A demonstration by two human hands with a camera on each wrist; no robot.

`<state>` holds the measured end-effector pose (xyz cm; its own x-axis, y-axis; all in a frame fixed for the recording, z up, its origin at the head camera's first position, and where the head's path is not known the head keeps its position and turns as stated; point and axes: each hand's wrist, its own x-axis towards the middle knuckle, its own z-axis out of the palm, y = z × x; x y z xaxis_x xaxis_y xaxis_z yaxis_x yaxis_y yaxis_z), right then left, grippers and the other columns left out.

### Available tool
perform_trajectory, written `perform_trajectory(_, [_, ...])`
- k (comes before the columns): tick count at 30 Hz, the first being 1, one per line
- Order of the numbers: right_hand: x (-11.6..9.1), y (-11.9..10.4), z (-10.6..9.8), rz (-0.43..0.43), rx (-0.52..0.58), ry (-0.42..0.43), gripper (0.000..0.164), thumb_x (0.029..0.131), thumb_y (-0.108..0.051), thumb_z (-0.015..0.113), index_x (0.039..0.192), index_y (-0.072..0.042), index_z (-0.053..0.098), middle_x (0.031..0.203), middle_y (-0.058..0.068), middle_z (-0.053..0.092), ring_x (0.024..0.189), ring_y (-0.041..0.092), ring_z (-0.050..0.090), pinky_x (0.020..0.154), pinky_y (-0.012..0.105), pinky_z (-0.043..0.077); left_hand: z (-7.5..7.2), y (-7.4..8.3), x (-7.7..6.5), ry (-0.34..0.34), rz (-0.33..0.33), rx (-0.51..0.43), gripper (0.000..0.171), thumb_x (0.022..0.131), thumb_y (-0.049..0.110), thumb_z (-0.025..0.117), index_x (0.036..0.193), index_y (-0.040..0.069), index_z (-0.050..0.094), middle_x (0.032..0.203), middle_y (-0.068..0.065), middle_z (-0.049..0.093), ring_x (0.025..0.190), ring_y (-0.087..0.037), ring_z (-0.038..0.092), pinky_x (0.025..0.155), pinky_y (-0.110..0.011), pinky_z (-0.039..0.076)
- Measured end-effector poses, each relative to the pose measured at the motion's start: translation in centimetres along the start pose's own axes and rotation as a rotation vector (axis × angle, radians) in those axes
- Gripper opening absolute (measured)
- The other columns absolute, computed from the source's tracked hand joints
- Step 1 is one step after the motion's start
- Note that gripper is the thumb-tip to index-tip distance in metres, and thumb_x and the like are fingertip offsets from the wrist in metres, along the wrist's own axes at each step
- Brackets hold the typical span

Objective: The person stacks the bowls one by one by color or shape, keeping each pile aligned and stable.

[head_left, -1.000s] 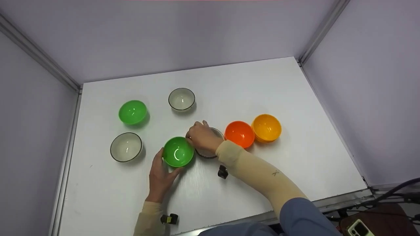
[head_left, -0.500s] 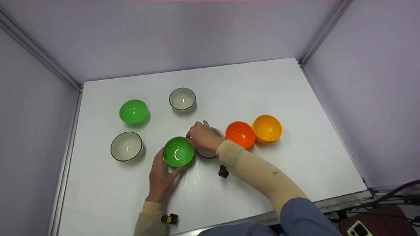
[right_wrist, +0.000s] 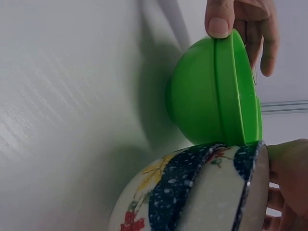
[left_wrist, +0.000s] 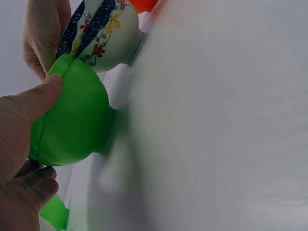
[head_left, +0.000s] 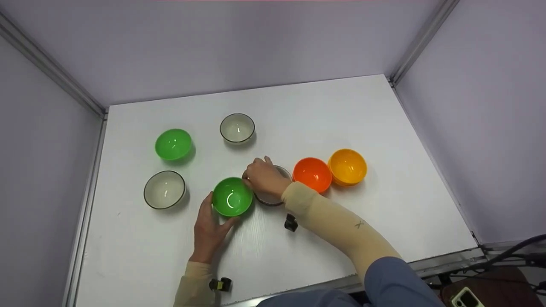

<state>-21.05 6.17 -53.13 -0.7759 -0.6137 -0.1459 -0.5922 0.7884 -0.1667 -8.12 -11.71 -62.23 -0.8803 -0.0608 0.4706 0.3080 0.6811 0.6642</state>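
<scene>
My left hand (head_left: 208, 232) holds a green bowl (head_left: 231, 198), thumb on the near side and fingers around the left side. A line runs round it just below the rim in both wrist views. Right beside it stand nested white bowls with a floral pattern and dark blue bands (right_wrist: 207, 192); two rims show in the right wrist view. My right hand (head_left: 265, 179) reaches over these floral bowls and grips their rim, its fingertips close to the green bowl's rim. In the head view this hand and wrist hide much of the floral bowls.
An orange-red bowl (head_left: 312, 175) stands right of the floral bowls, beside stacked yellow-orange bowls (head_left: 347, 167). Another green bowl (head_left: 173, 145) and two pale dark-rimmed bowls (head_left: 164, 190) are at left and back. Pale walls (head_left: 256, 47) enclose the white table (head_left: 405, 204).
</scene>
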Motion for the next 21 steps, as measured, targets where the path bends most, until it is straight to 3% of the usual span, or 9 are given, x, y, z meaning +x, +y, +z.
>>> perform_trajectory(7, [-0.1,0.1,-0.2,0.0,-0.029,-0.005,0.024,0.089,-0.034,0.055,0.102,-0.023,0.071,0.1,-0.004,0.065,0.096,0.021,0.051,0.095,0.057,0.029,-0.3,0.0,0.1,0.029,0.063,-0.003,0.101,0.056,0.03,0.088,0.133,-0.008,0.035,0.128,-0.019,0.045,0.119,-0.025,0.042,0.1,-0.035,0.034])
perform_trajectory(12, [-0.6,0.3,-0.6,0.001,0.023,0.025,0.026,0.09,-0.034,0.054,0.105,-0.02,0.069,0.103,-0.003,0.064,0.099,0.02,0.051,0.097,0.055,0.028,-1.8,0.5,0.7,0.005,-0.012,-0.041,0.092,0.065,0.033,0.082,0.135,-0.003,0.035,0.128,-0.014,0.044,0.115,-0.025,0.044,0.092,-0.039,0.04])
perform_trajectory(16, [-1.3,0.5,-1.1,-0.009,0.033,0.057,0.027,0.09,-0.033,0.052,0.107,-0.019,0.069,0.103,-0.003,0.064,0.1,0.021,0.051,0.097,0.054,0.029,-3.6,0.7,2.2,-0.014,-0.05,-0.026,0.073,0.078,0.03,0.072,0.134,-0.001,0.037,0.126,-0.013,0.047,0.114,-0.025,0.046,0.089,-0.04,0.042])
perform_trajectory(21, [-2.2,0.9,-1.7,-0.014,0.036,0.094,0.026,0.09,-0.033,0.052,0.105,-0.021,0.069,0.102,-0.003,0.064,0.099,0.021,0.052,0.096,0.053,0.031,-5.7,0.6,5.1,0.014,0.016,0.066,0.058,0.084,0.029,0.065,0.128,-0.003,0.044,0.119,-0.017,0.051,0.111,-0.027,0.048,0.092,-0.041,0.04])
